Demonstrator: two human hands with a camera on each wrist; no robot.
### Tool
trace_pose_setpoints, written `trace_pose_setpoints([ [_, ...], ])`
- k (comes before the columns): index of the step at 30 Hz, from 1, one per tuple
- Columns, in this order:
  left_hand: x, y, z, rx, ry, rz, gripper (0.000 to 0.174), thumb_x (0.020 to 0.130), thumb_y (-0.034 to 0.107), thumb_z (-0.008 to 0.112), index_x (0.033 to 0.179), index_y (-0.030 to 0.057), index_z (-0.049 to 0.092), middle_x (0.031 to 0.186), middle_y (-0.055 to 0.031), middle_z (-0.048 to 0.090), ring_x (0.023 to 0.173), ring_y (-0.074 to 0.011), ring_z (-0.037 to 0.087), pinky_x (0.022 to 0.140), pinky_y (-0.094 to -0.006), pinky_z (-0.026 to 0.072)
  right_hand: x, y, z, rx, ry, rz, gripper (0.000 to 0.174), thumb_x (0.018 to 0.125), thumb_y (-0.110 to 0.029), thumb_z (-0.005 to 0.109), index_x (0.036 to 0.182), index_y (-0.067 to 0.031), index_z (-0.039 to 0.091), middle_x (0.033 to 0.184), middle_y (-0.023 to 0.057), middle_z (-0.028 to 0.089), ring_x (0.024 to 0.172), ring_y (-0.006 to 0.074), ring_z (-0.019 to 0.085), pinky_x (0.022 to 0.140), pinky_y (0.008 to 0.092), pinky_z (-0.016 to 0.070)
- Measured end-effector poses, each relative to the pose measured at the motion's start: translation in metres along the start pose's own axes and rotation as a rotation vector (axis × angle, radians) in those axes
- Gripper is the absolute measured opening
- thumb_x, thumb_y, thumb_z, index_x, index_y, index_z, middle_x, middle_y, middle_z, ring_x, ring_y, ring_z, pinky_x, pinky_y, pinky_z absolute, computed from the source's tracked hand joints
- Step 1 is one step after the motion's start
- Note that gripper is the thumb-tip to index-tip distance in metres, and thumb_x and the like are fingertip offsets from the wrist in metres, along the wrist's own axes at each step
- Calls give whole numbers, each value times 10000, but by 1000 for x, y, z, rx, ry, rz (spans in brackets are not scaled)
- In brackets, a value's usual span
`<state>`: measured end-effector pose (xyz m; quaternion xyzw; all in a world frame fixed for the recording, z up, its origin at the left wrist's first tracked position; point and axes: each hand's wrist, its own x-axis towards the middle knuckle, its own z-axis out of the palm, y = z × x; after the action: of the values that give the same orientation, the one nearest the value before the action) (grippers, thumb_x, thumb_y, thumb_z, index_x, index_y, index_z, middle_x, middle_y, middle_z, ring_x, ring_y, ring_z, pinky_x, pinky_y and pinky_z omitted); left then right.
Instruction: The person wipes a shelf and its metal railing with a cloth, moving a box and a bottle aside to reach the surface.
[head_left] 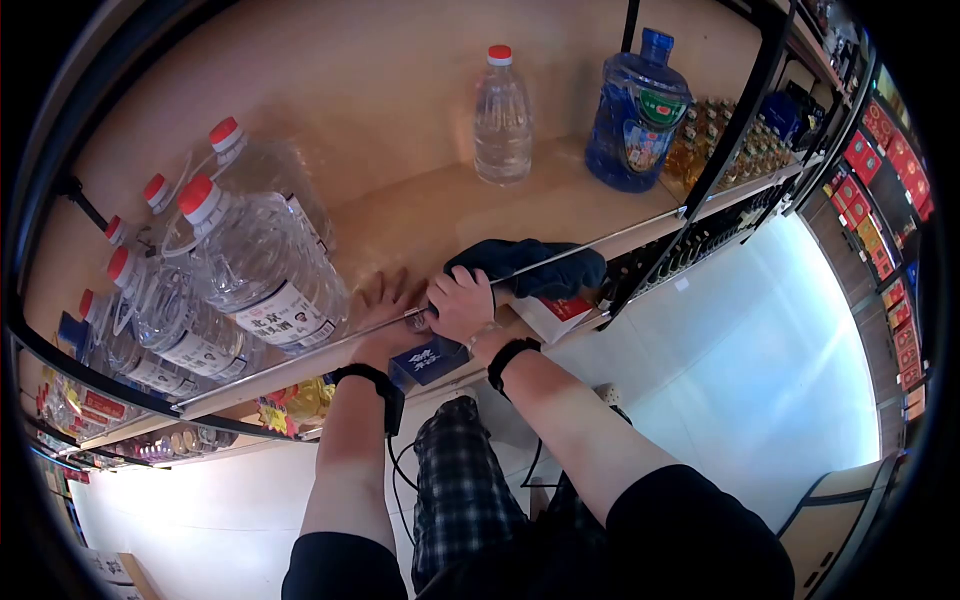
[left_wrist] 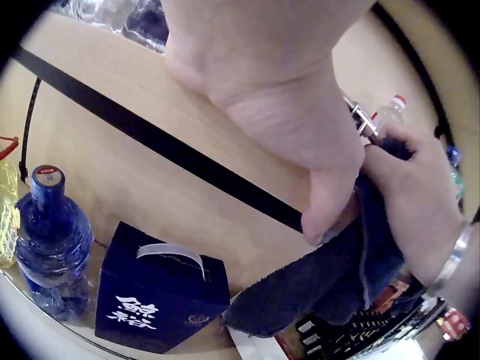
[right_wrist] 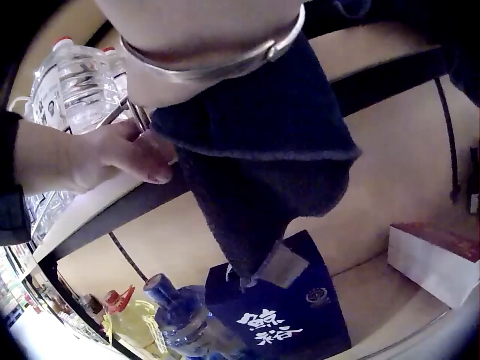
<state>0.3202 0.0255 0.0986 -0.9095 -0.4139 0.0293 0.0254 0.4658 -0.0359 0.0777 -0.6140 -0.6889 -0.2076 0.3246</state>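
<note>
A dark blue cloth [head_left: 550, 268] lies over the metal rail at the shelf's front edge and hangs below it in both wrist views. My right hand [head_left: 462, 305] grips the cloth at the rail; the left wrist view shows this hand [left_wrist: 420, 202] with fingers curled into the fabric [left_wrist: 315, 281]. Just to its left, my left hand [head_left: 385, 315] rests on the shelf board [head_left: 400, 215] with fingers spread. Its thumb reaches over the front edge beside the cloth, as the right wrist view shows of that hand [right_wrist: 112, 157].
Large clear bottles with red caps [head_left: 270, 265] crowd the shelf's left. A smaller clear bottle [head_left: 502, 125] and a blue jug [head_left: 638, 120] stand further right. Below are a dark blue box [left_wrist: 161, 292], a blue bottle [left_wrist: 54, 251] and a white-and-red box [right_wrist: 439, 259].
</note>
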Motion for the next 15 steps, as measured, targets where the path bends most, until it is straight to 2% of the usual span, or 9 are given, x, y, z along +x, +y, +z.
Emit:
trace_pose_setpoints([
  [2, 0, 0, -3, -2, -9, -2, 871, 625, 599, 658, 1403, 329, 377, 1543, -29, 200, 1401, -354, 176, 1065, -590, 201, 0, 0, 1, -8, 9, -4, 266, 591, -305, 707, 779, -139, 619, 876, 5, 556, 939, 229, 483, 776, 425, 389],
  [5, -2, 0, -4, 4, -32, 3, 865, 625, 590, 663, 1400, 328, 383, 1540, -27, 209, 1400, -349, 179, 1070, -571, 209, -1, -1, 0, 3, -59, 7, 246, 673, -329, 670, 815, -133, 626, 892, 25, 547, 971, 248, 458, 815, 451, 374],
  [8, -2, 3, -7, 22, -42, 1, 871, 628, 594, 665, 1404, 325, 377, 1542, -23, 207, 1405, -340, 173, 1086, -539, 202, 0, -4, -9, 18, -168, 58, 280, 680, -317, 662, 899, -144, 638, 950, 35, 565, 1028, 270, 464, 847, 455, 373],
  [11, -1, 4, -10, 9, -48, -2, 895, 631, 603, 668, 1421, 324, 351, 1548, -25, 189, 1418, -329, 140, 1104, -514, 179, -3, -4, -31, 242, -30, 27, 345, 690, -273, 646, 1020, -174, 637, 1036, 54, 582, 1143, 300, 451, 919, 472, 368],
  [12, -3, 4, -11, -4, -50, 8, 906, 634, 604, 670, 1429, 323, 336, 1550, -30, 183, 1423, -327, 124, 1109, -510, 169, -10, -1, -39, 400, 17, 57, 440, 676, -207, 648, 1114, -201, 618, 1159, 70, 570, 1254, 325, 401, 1001, 478, 344],
  [15, -3, 5, -4, 55, -58, 37, 876, 692, 619, 628, 1447, 343, 280, 1552, -26, 169, 1428, -338, 103, 1110, -527, 151, -63, 14, -80, 484, 52, 112, 509, 642, -157, 674, 1145, -181, 607, 1254, 82, 527, 1293, 328, 373, 1050, 487, 318],
])
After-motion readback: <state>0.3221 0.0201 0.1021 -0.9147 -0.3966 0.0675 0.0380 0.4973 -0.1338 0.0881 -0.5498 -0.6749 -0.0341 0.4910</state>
